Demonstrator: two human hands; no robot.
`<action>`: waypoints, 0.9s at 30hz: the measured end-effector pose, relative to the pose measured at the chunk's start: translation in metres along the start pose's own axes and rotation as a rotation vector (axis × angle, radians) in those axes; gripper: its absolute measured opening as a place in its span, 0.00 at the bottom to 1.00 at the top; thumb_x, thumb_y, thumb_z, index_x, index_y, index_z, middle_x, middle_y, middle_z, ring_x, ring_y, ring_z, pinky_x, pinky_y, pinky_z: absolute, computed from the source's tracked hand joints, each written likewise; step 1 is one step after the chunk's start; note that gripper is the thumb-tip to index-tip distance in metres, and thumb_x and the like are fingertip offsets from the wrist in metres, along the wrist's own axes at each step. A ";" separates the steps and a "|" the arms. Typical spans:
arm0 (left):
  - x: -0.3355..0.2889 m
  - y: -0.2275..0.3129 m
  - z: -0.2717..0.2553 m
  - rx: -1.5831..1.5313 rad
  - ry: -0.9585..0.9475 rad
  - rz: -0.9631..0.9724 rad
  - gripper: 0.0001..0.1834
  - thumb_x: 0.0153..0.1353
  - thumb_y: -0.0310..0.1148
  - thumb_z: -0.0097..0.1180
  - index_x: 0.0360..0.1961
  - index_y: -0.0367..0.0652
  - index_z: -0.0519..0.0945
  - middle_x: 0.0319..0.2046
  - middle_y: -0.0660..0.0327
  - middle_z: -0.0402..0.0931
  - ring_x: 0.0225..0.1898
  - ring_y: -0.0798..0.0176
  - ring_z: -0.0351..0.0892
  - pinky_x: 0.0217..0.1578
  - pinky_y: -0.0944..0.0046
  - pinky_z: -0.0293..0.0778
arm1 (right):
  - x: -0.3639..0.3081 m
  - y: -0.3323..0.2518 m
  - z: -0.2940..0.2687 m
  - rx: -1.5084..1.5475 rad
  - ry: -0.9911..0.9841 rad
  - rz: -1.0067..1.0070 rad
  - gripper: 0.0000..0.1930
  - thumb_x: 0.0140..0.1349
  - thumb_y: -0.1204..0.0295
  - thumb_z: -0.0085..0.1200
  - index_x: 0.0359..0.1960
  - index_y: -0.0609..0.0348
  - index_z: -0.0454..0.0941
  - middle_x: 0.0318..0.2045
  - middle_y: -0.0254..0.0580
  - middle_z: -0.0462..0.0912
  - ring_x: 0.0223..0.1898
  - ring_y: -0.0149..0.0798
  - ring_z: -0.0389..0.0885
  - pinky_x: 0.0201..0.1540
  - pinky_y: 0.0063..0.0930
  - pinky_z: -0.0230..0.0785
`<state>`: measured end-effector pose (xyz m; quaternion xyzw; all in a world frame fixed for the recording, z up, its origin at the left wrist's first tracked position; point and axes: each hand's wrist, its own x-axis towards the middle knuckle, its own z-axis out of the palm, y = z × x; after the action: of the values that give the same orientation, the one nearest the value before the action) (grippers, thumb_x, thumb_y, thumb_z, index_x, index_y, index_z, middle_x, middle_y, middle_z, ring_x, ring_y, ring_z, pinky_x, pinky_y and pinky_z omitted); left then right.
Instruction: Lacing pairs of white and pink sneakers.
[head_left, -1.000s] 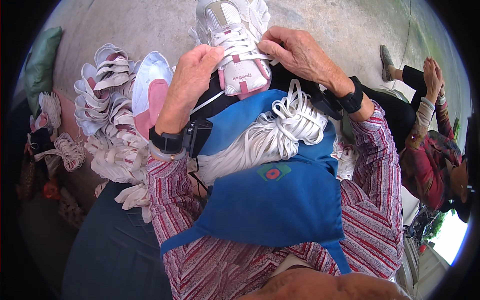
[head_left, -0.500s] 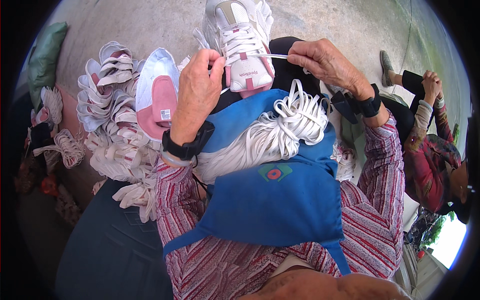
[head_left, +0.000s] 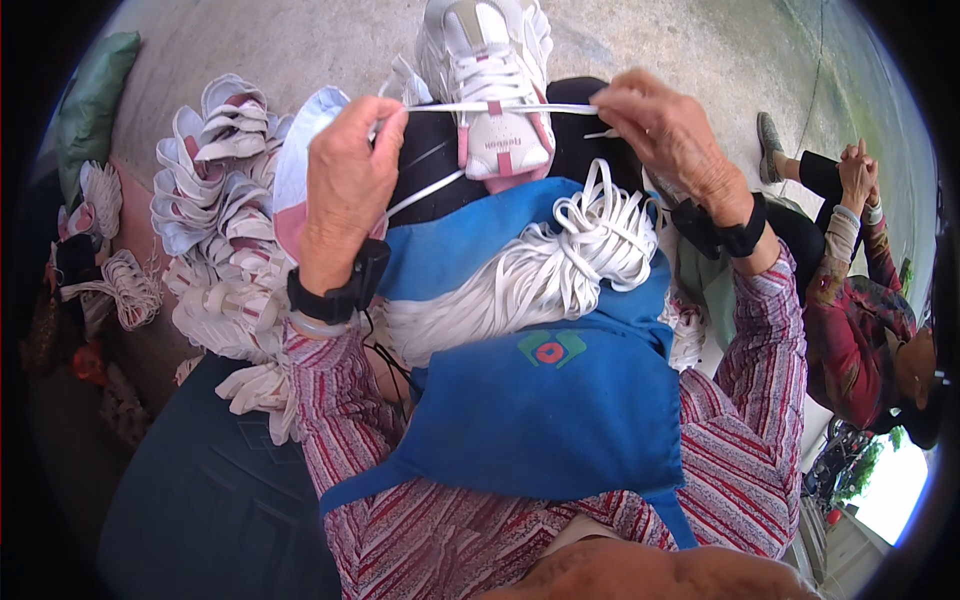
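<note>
A white and pink sneaker upper (head_left: 488,75) lies toe-away over my knees, with its tongue end nearest me. A flat white shoelace (head_left: 545,108) runs straight across it, through the pink loop on the tongue. My left hand (head_left: 350,170) pinches this lace on the left side, and a loose length hangs below that hand. On the right, my right hand (head_left: 665,140) grips the other stretch between thumb and fingers, its tip sticking out beneath. A thick tied bundle of white laces (head_left: 605,235) rests on my blue apron (head_left: 560,420).
Stacked white and pink shoe uppers (head_left: 215,215) stand to the left, partly over a dark blue surface (head_left: 215,500). Farther left are smaller lace bundles (head_left: 132,285) and a green sack (head_left: 98,105). At the right sits another person, hands clasped (head_left: 856,180).
My hands have moved apart, the left one farther left and slightly down. The lace between them now stretches longer across the upper, and my left hand covers more of the pink-lined piece beside it.
</note>
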<state>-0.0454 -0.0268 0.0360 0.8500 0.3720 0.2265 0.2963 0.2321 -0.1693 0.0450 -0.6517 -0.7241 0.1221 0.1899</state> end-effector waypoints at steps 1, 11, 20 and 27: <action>0.001 0.003 -0.005 -0.020 -0.012 -0.008 0.04 0.55 0.27 0.55 0.30 0.37 0.75 0.26 0.53 0.76 0.28 0.51 0.77 0.28 0.61 0.71 | 0.004 -0.008 -0.001 0.008 -0.011 0.004 0.08 0.56 0.70 0.54 0.37 0.53 0.77 0.34 0.40 0.77 0.29 0.44 0.79 0.31 0.30 0.72; 0.041 0.034 -0.011 0.094 0.022 0.081 0.09 0.58 0.33 0.54 0.33 0.37 0.76 0.20 0.56 0.74 0.18 0.66 0.69 0.23 0.65 0.67 | 0.043 -0.035 0.027 0.073 0.046 -0.053 0.08 0.57 0.68 0.57 0.34 0.57 0.76 0.31 0.42 0.75 0.30 0.43 0.79 0.32 0.29 0.72; 0.047 0.038 -0.009 0.068 0.019 -0.033 0.09 0.54 0.30 0.50 0.25 0.32 0.73 0.19 0.43 0.71 0.25 0.43 0.74 0.27 0.56 0.69 | 0.067 -0.064 -0.001 0.380 -0.290 0.322 0.08 0.58 0.73 0.51 0.29 0.68 0.75 0.25 0.48 0.78 0.23 0.38 0.77 0.26 0.26 0.70; 0.048 0.030 -0.005 0.110 0.099 0.103 0.10 0.53 0.31 0.48 0.24 0.32 0.72 0.20 0.40 0.70 0.26 0.43 0.75 0.27 0.53 0.68 | 0.059 -0.065 -0.002 -0.328 -0.341 -0.210 0.11 0.57 0.74 0.50 0.38 0.70 0.70 0.30 0.55 0.75 0.29 0.45 0.78 0.25 0.34 0.71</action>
<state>-0.0035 -0.0044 0.0679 0.8709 0.3536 0.2623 0.2185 0.1699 -0.1184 0.0811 -0.5650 -0.8195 0.0907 -0.0313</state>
